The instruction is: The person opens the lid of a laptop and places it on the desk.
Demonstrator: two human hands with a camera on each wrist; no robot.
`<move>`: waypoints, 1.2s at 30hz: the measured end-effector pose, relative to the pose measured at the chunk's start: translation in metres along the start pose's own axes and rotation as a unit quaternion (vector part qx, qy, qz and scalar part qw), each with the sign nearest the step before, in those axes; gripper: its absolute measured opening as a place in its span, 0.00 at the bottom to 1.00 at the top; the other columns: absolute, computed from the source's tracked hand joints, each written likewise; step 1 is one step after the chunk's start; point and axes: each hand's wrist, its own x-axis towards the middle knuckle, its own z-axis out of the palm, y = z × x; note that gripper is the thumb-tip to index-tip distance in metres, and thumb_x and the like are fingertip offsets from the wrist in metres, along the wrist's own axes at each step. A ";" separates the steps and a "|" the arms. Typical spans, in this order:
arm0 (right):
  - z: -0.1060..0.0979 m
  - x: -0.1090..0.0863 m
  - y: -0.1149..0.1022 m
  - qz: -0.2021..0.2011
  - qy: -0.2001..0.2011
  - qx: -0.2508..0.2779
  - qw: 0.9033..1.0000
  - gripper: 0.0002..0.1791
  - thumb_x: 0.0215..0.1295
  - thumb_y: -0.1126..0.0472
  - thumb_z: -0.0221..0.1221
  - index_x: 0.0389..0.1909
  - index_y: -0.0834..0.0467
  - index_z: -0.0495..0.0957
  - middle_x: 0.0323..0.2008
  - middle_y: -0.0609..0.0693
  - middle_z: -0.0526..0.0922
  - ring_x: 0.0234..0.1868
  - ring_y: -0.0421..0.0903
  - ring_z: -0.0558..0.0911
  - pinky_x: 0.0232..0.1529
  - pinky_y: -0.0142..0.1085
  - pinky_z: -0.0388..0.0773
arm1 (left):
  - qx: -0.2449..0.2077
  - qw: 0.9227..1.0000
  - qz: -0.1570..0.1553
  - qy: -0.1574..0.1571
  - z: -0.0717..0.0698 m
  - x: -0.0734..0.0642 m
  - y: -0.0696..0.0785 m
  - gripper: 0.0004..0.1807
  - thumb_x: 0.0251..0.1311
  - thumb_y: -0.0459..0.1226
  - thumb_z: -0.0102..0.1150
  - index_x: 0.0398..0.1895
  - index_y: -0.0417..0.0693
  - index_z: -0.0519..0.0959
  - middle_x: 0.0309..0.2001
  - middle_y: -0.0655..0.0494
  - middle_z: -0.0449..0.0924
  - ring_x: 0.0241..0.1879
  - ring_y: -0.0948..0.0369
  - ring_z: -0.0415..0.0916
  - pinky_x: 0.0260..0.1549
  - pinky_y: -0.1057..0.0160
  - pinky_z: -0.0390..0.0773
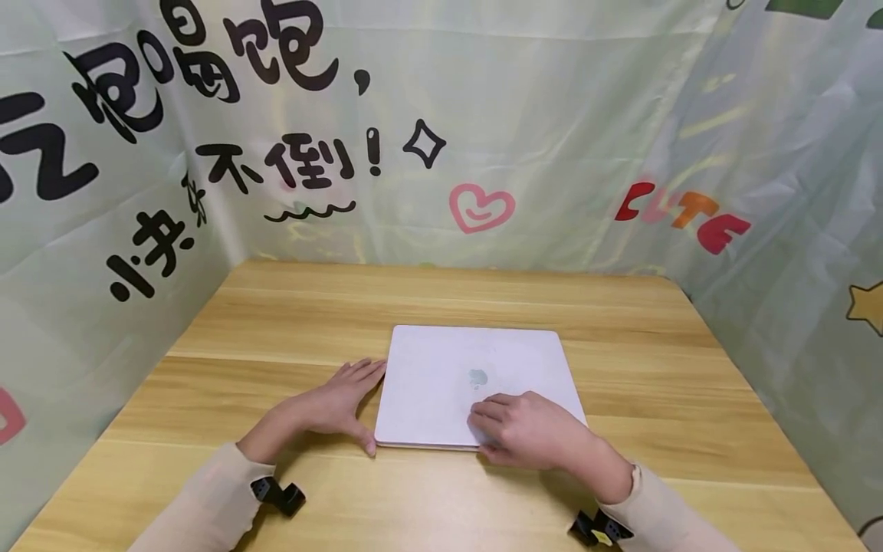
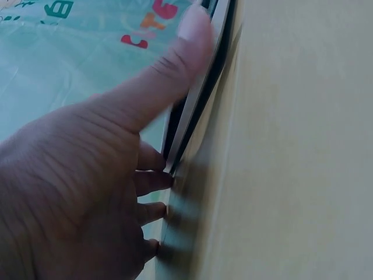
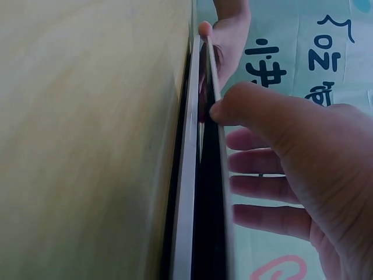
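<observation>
A cloth-walled booth: printed curtains around a wooden table.

There is one laptop and one wooden table. One left hand and one right hand make two hands. There are two sleeves and two little black cameras.

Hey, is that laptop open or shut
Open just a crack: the right wrist view shows a dark gap between lid and base, with the right hand touching the lid's front edge.
</observation>
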 end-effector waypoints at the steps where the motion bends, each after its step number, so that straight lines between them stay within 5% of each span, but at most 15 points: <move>1: 0.000 0.000 0.000 -0.001 0.004 -0.002 1.000 0.19 0.52 0.49 0.67 0.40 0.57 0.80 0.40 0.46 0.84 0.41 0.43 0.83 0.35 0.35 0.83 | -0.001 1.000 -0.001 0.001 0.000 0.000 0.000 0.77 0.31 0.72 0.69 0.77 0.37 0.44 0.77 0.44 0.43 0.75 0.44 0.36 0.70 0.41 0.38; 9: -0.003 0.002 -0.001 -0.009 0.036 -0.011 0.999 0.05 0.57 0.58 0.54 0.31 0.55 0.74 0.32 0.42 0.77 0.33 0.39 0.79 0.23 0.30 0.77 | 0.002 1.000 -0.010 0.008 0.003 0.000 0.001 0.75 0.34 0.74 0.65 0.77 0.38 0.45 0.77 0.44 0.43 0.75 0.45 0.35 0.71 0.43 0.37; 14: -0.004 0.004 -0.002 -0.017 0.059 -0.025 0.998 0.11 0.62 0.60 0.42 0.27 0.55 0.72 0.29 0.42 0.76 0.30 0.38 0.77 0.22 0.29 0.76 | 0.002 1.000 -0.009 0.010 0.004 0.000 0.001 0.74 0.34 0.74 0.65 0.78 0.40 0.45 0.77 0.45 0.43 0.75 0.45 0.35 0.71 0.42 0.37; 23: -0.008 0.005 0.003 -0.038 0.123 -0.043 0.991 0.08 0.58 0.63 0.47 0.26 0.56 0.74 0.27 0.43 0.77 0.28 0.39 0.77 0.26 0.31 0.78 | 0.002 1.000 -0.005 0.011 0.004 0.002 0.000 0.74 0.34 0.74 0.64 0.78 0.40 0.46 0.77 0.46 0.44 0.75 0.45 0.35 0.70 0.41 0.37; 36: -0.013 0.000 0.009 -0.006 0.175 -0.062 0.983 0.12 0.69 0.59 0.52 0.34 0.60 0.82 0.31 0.48 0.85 0.29 0.44 0.84 0.27 0.37 0.83 | -0.007 1.000 0.018 0.024 0.003 0.003 0.000 0.71 0.37 0.72 0.66 0.77 0.40 0.49 0.76 0.40 0.47 0.74 0.39 0.39 0.68 0.35 0.39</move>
